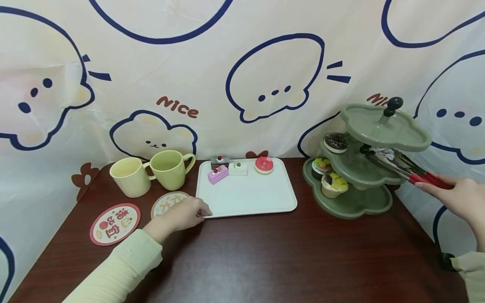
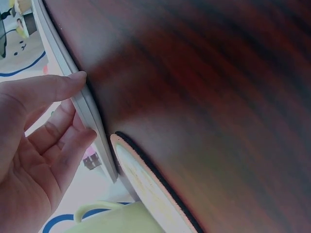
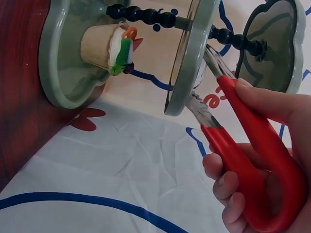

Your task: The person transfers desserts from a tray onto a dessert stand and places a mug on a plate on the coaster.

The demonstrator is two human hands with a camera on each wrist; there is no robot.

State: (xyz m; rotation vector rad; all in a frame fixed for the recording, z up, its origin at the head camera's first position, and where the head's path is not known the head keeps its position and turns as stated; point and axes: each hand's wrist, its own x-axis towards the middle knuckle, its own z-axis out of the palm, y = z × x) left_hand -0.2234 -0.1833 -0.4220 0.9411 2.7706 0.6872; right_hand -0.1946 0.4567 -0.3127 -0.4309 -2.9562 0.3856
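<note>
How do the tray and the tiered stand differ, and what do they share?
The tray is white; the stand is green. The tray is a flat rectangle; the stand rises in three wavy-edged tiers. The left hand grips the tray's rim, while the right hand holds tongs at the stand's middle tier. Both rest on the table, bearing a pink donut and a dark donut respectively.

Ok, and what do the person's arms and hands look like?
The long, pale cream fabric left sleeve has a wide cuff; a matching right sleeve shows partly, a small black item beside it. The left hand and right hand are bare, without visible gloves or rings.
</note>
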